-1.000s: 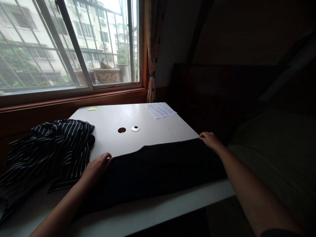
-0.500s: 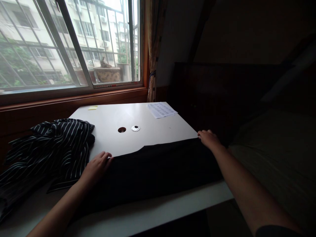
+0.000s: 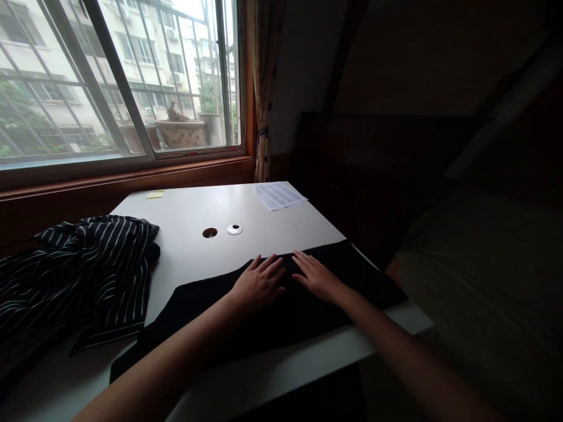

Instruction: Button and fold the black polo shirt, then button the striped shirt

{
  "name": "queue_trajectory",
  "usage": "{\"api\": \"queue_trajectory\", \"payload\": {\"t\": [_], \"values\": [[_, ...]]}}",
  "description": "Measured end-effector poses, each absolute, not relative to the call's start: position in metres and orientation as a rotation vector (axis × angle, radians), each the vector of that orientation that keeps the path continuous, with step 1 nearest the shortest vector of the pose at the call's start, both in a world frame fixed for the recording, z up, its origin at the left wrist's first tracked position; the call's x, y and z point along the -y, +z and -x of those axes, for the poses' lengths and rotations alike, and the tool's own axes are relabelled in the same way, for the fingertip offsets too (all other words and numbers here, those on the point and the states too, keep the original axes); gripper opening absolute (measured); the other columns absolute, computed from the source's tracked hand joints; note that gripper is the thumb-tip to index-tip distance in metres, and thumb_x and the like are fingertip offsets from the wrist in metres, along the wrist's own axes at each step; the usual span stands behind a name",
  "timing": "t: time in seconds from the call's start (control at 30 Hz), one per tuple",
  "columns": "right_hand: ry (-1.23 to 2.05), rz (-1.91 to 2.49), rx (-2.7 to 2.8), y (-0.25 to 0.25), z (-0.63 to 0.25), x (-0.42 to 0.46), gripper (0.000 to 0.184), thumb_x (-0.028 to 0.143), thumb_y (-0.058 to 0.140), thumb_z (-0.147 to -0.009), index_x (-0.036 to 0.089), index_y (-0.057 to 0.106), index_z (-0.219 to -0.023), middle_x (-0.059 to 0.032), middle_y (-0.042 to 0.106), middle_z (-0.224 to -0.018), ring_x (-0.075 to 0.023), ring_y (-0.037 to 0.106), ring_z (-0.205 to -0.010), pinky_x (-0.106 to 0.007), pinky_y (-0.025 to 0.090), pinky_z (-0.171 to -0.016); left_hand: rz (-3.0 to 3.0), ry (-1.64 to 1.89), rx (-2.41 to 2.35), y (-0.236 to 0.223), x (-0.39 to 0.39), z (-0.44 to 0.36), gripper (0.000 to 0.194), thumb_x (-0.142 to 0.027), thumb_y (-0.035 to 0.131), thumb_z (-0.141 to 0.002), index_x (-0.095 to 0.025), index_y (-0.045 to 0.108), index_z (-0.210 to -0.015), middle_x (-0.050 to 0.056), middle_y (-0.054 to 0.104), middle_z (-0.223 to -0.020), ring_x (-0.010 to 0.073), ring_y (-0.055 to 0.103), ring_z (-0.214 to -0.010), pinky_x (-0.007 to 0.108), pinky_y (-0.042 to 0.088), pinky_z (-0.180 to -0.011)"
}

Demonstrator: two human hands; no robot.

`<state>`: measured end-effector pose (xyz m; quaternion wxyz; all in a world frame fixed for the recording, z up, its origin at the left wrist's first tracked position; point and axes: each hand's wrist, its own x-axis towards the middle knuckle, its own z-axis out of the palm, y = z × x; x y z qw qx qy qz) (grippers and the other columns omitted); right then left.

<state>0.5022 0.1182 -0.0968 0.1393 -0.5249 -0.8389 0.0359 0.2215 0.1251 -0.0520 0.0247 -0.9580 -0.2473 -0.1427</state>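
A black garment (image 3: 303,310), perhaps a pair of trousers, lies spread lengthwise across the white table (image 3: 189,252). Its exact kind is hard to tell in the dim light. My left hand (image 3: 259,282) rests flat near the middle of its far edge, fingers spread. Close beside it on the right, my right hand (image 3: 319,278) lies palm down on the same cloth with its fingers stretched out. A small gap separates the two hands, and neither grips anything. My forearms cover parts of the garment.
A crumpled black garment with white stripes (image 3: 97,264) is heaped at the table's left. Printed papers (image 3: 279,196) lie at the far right corner, a yellow note (image 3: 155,194) at the far left. A round hole (image 3: 210,232) and its silver cover (image 3: 234,229) sit mid-table. A barred window (image 3: 176,76) stands behind.
Both hands have let go of the garment's two far corners and come together at its middle, now lying flat on it. The view has shifted slightly to the right.
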Motion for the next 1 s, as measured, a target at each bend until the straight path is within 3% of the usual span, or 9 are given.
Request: {"api": "queue_trajectory", "payload": {"t": [0.17, 0.33, 0.47, 0.6, 0.8, 0.9, 1.0], "values": [[0.113, 1.793, 2.303, -0.096, -0.552, -0.121, 0.071, 0.064, 0.029, -0.096, 0.028, 0.018, -0.157, -0.0036, 0.015, -0.163, -0.0253, 0.018, -0.149, -0.049, 0.017, -0.121, 3.065, -0.397, 0.84, -0.075, -0.149, -0.241, 0.064, -0.059, 0.027, -0.099, -0.023, 0.034, -0.151, 0.009, 0.033, -0.158, 0.0272, 0.024, -0.148, 0.051, 0.014, -0.12], [0.073, 2.084, 2.137, -0.1, -0.626, -0.121, 0.072, 0.062, 0.026, -0.096, 0.021, 0.022, -0.156, -0.0074, 0.017, -0.163, -0.0249, 0.018, -0.15, -0.048, 0.015, -0.121, 3.124, -0.315, 0.864, -0.067, -0.164, -0.206, 0.062, -0.058, 0.027, -0.099, -0.027, 0.031, -0.153, 0.005, 0.03, -0.159, 0.0243, 0.022, -0.149, 0.048, 0.013, -0.121], [0.058, 2.16, 2.075, -0.107, -0.664, -0.114, 0.067, 0.058, 0.027, -0.097, 0.025, 0.024, -0.155, -0.0051, 0.02, -0.162, -0.0248, 0.018, -0.149, -0.05, 0.018, -0.12, 3.123, -0.291, 0.914, -0.062, -0.163, -0.167, 0.058, -0.055, 0.027, -0.101, -0.034, 0.023, -0.154, 0.0, 0.025, -0.161, 0.0227, 0.018, -0.15, 0.047, 0.013, -0.121], [0.083, 2.198, 1.999, -0.11, -0.682, -0.108, 0.065, 0.056, 0.028, -0.097, 0.026, 0.026, -0.154, -0.0058, 0.023, -0.162, -0.027, 0.025, -0.147, -0.053, 0.024, -0.117, 3.116, -0.252, 0.954, -0.058, -0.154, -0.129, 0.056, -0.052, 0.03, -0.101, -0.036, 0.021, -0.154, 0.0, 0.021, -0.162, 0.0234, 0.016, -0.15, 0.049, 0.011, -0.122], [0.019, 2.188, 1.954, -0.113, -0.701, -0.102, 0.061, 0.051, 0.03, -0.095, 0.023, 0.038, -0.149, -0.0055, 0.037, -0.156, -0.0258, 0.038, -0.141, -0.042, 0.033, -0.116, 3.118, -0.19, 1.026, -0.045, -0.138, -0.078, 0.051, -0.047, 0.036, -0.101, -0.041, 0.027, -0.151, -0.002, 0.027, -0.16, 0.0228, 0.021, -0.149, 0.05, 0.015, -0.121], [-0.178, 2.216, 1.903, -0.113, -0.7, -0.091, 0.053, 0.044, 0.034, -0.095, 0.023, 0.049, -0.14, -0.0068, 0.046, -0.149, -0.0304, 0.05, -0.129, -0.046, 0.038, -0.109, 3.084, -0.192, 1.14, -0.046, -0.13, -0.045, 0.051, -0.047, 0.039, -0.1, -0.041, 0.029, -0.15, -0.002, 0.029, -0.159, 0.0247, 0.025, -0.148, 0.051, 0.02, -0.12], [-0.456, 2.17, 1.851, -0.11, -0.691, -0.071, 0.044, 0.035, 0.039, -0.093, 0.017, 0.06, -0.128, -0.0139, 0.058, -0.133, -0.032, 0.057, -0.114, -0.047, 0.042, -0.101, 3.055, -0.271, 1.328, -0.056, -0.119, -0.007, 0.054, -0.047, 0.042, -0.099, -0.037, 0.032, -0.151, 0.001, 0.034, -0.157, 0.0271, 0.03, -0.146, 0.052, 0.025, -0.119]]}}
